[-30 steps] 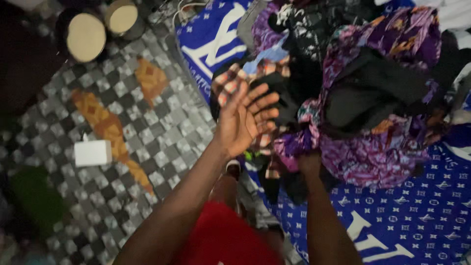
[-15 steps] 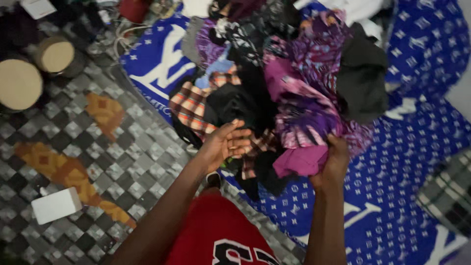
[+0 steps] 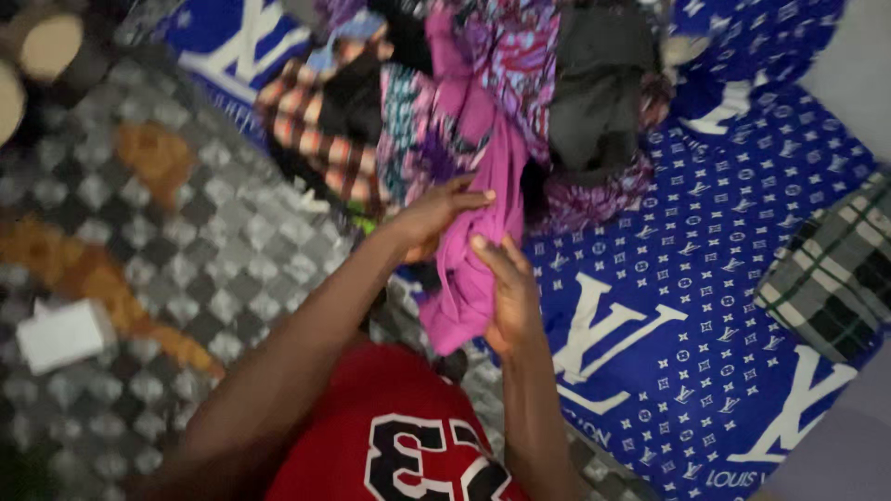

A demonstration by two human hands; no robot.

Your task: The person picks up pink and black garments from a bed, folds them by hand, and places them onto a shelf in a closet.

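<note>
The person is wearing a red top [image 3: 371,408] bearing large black numerals edged in white; both forearms are showing bare.

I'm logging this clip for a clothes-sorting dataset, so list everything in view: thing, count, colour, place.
magenta garment: one, magenta, held in both hands.
clothes pile: one heap, purple, black, plaid, top centre.
blue sheet: one, blue with white pattern, right.
plaid cloth: one, green-black-white, right edge.
checkered floor: grey-black, orange patches, left.
white box: one, lower left.
round drums: two, tan tops, top left.
red shirt: one, bottom.
left hand: gripping garment.
right hand: gripping garment.
</note>
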